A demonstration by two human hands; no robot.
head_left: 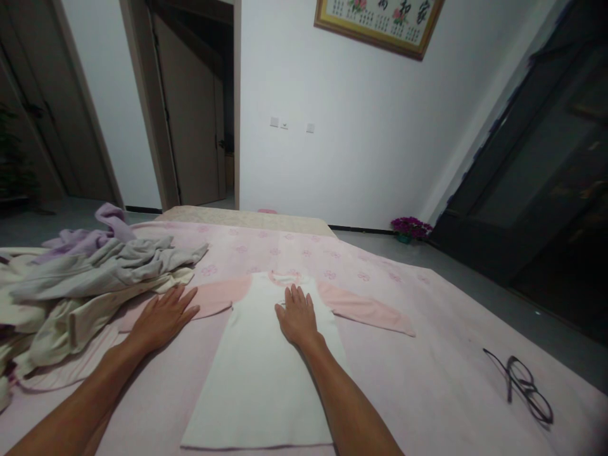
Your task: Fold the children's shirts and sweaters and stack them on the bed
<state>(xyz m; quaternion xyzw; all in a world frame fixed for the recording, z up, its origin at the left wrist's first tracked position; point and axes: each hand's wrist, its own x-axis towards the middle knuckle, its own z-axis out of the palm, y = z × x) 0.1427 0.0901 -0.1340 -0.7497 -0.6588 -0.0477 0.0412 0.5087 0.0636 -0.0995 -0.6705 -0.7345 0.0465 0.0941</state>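
Observation:
A white long-sleeved shirt [256, 373] with pink sleeves and a pink neckband lies spread flat, its collar away from me and its hem towards me. My left hand [164, 316] rests with fingers apart on the sleeve at the left, covering part of it near the cuff. Flat on the chest, just below the neckband, lies my right hand [298, 313], its fingers stretched out. Neither hand grips the fabric. The right-hand sleeve [370, 308] stretches out to the side, untouched.
The shirt lies on a pink flowered sheet [418, 380]. A heap of crumpled clothes [104, 266] in grey, purple and cream sits at the left, close to my left hand. Black-framed glasses [522, 384] lie at the right. Purple flowers [411, 227] stand on the floor by the wall.

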